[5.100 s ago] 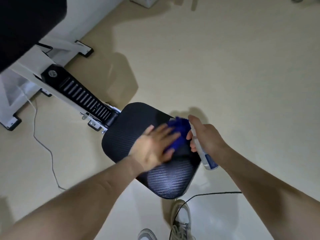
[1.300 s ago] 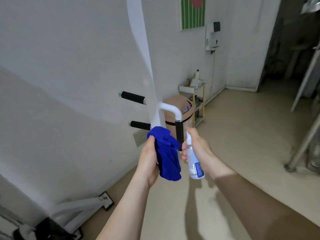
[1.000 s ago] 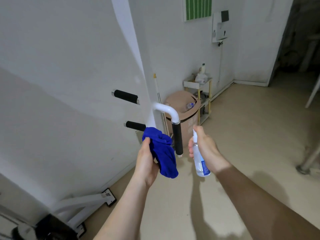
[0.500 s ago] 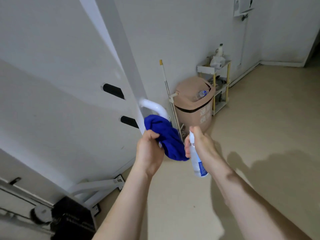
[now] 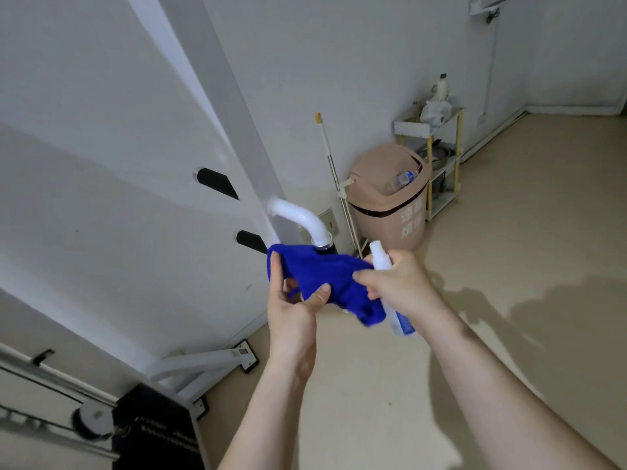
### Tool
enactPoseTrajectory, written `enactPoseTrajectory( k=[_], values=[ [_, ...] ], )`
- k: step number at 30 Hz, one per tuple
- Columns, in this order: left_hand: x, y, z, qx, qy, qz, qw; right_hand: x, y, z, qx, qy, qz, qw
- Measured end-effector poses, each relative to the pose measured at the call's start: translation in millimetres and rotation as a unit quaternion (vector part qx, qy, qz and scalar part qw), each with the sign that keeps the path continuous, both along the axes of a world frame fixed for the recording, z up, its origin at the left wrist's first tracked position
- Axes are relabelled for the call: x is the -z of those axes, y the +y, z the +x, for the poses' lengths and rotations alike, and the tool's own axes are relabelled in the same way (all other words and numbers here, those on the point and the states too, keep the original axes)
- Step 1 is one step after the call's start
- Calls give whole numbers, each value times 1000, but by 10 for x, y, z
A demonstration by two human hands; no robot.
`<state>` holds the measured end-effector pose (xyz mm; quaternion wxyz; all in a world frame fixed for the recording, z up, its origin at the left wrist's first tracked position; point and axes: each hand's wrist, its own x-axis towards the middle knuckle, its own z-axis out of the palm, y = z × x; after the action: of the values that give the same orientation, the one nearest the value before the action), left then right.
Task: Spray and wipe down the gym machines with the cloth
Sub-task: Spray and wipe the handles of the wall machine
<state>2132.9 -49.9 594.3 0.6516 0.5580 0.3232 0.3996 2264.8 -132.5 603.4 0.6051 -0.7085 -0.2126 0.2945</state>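
One wide-angle view looks forward and down from the person's head. The left hand (image 5: 292,312) and right hand (image 5: 402,286) sit close, mid-frame.

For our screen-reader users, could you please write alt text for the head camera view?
A person's left hand holds a blue cloth in front of a gym machine's curved white handle, while the right hand grips a spray bottle beside it. A tan bin stands by the wall.

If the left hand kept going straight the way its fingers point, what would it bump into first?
Probably the machine's bent white handle, just past the blue cloth that the left hand holds. Depth is hard to judge here, so it might miss it.
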Motion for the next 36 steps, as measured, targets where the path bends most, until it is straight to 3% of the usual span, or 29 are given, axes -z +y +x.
enactPoseTrajectory(
  k=[3,5,8,10,12,15,19,22,26,29,31,36],
  values=[
    [-23,-53,138,-41,43,111,992,-116,52,-10,110,-151,22,982],
    [-29,9,237,-38,70,142,987,-157,150,-39,97,-175,56,978],
    [-38,189,325,-16,131,183,974,-136,308,-83,3,-103,91,990],
    [-50,332,364,13,138,213,967,-95,403,-89,-49,9,134,990],
    [-26,398,398,42,143,238,960,-53,443,-76,-49,93,163,981],
    [186,346,474,3,180,262,948,137,512,-59,-9,137,182,974],
    [660,170,413,21,252,222,942,507,406,-127,28,183,125,975],
    [864,148,257,66,306,192,930,647,280,-160,-7,199,70,977],
    [387,134,277,57,170,226,958,297,363,-147,-38,191,149,969],
    [-27,210,348,72,56,276,957,-29,458,-72,-63,137,208,966],
    [-70,290,357,87,39,254,963,-68,488,-44,-82,125,212,966],
    [523,348,292,92,181,201,958,402,463,-104,-63,210,145,965]
  ],
)
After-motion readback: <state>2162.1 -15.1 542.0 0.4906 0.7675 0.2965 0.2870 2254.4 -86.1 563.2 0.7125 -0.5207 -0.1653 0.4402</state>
